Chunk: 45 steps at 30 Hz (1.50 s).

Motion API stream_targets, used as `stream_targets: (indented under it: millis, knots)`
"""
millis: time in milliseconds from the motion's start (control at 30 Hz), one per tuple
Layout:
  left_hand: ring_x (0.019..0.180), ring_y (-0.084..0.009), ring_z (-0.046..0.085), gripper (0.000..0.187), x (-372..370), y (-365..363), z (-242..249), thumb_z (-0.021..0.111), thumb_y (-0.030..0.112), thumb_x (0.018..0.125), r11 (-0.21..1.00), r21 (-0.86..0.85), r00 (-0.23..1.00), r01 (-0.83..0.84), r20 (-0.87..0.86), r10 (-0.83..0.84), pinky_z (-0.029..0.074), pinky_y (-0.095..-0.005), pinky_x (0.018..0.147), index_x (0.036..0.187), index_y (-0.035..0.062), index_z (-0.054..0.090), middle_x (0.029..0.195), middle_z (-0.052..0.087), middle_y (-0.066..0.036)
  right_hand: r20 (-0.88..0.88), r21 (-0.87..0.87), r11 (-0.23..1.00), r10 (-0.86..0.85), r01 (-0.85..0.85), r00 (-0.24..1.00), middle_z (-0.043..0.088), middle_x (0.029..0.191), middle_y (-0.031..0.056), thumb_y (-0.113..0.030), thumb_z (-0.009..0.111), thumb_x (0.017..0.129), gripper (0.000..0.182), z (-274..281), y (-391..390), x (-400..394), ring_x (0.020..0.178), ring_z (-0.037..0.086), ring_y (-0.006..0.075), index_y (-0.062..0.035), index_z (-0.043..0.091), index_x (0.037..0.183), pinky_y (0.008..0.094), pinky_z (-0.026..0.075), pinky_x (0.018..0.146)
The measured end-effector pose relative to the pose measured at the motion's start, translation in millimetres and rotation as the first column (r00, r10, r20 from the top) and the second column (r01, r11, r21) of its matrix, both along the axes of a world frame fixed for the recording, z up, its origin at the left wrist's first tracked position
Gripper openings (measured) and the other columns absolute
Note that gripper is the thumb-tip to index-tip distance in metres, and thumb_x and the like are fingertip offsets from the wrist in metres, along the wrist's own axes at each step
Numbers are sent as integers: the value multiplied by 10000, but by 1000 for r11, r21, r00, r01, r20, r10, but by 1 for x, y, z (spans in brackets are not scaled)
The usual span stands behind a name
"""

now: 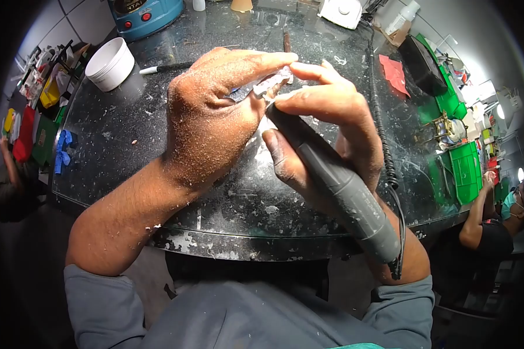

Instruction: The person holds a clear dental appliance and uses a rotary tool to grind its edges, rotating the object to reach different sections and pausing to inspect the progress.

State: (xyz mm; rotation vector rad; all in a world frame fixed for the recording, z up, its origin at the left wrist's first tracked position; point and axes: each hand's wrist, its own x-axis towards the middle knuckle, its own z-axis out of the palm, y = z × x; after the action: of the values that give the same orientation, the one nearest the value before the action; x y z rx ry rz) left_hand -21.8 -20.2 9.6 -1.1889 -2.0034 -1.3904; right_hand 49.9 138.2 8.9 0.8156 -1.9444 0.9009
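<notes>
Dust-speckled black table (233,218), left fingers (282,58) pinching small whitish piece (272,83) above it, right fingers (288,103) wrapped round gray handpiece (346,192), its tip end near piece, white tub (110,65) further left.

**Head cam: fwd + down over bench, close in**

1 view only, from wearer's head. Faces fwd & steeply down past grey clothing (233,317) at btm edge. Left hand (209,116) & right hand (335,125) close, upper ctr, w/ small pale piece (272,84) & handpiece (349,195) seen from above. V. wide lens: bench (128,163) edge bowed, co-workers (495,232) tipped at L/R sides, dark corners.
</notes>
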Motion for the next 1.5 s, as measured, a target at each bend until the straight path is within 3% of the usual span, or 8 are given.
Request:
stream_targets:
  millis: [367,500,700,1033,1200,1433,1500]
  knots:
    - [939,-198,643,327,-4,-4,5,662,19,729,997,-49,979,-62,-199,51,452,-309,865,1051,45,713,1023,711,-94,-19,33,998,-47,48,999,638,1003,78,13,755,683,422,1,-2,3,1134,581,333,-20,553,1052,532,325,1044]
    - [937,-199,640,326,-3,-2,6,660,15,726,994,-58,981,-89,-177,77,445,-310,870,1047,43,714,1020,711,-92,7,109,992,-69,68,998,641,998,76,9,754,690,427,3,0,5,1143,578,341,-21,540,1059,540,318,1047]
    - [926,-202,638,326,-5,-3,6,657,28,715,997,-28,974,-67,-217,60,446,-308,863,1036,39,717,1005,712,-98,-39,33,997,-66,67,997,642,997,76,2,751,695,414,2,-3,4,1114,599,345,-26,545,1053,554,314,1044]
    - [918,-202,640,335,-4,-2,7,644,18,706,996,-35,979,-80,-191,72,446,-306,854,1030,42,721,994,713,-96,-8,100,992,-82,82,997,643,999,75,9,749,689,417,3,0,5,1117,598,346,-24,544,1050,563,301,1050]
    - [925,-192,642,312,-5,-5,8,662,26,721,996,-55,966,-75,-252,59,432,-307,863,1026,46,723,997,714,-92,-21,16,998,-54,55,998,645,998,72,1,751,687,411,1,-2,3,1126,589,359,-25,552,1046,568,296,1052]
    - [940,-166,633,295,0,-3,8,687,37,740,994,-59,986,-91,-148,81,428,-294,877,1033,55,721,1015,712,-79,-20,69,996,-47,48,999,638,1002,81,4,750,692,422,4,0,5,1116,594,360,-23,538,1056,571,291,1054]
    - [946,-158,627,289,3,-3,6,695,39,747,995,-54,991,-89,-105,83,432,-290,881,1035,57,719,1023,710,-73,-27,-6,998,-58,58,998,640,1003,84,2,763,683,424,3,-2,4,1116,593,361,-21,550,1049,577,292,1052]
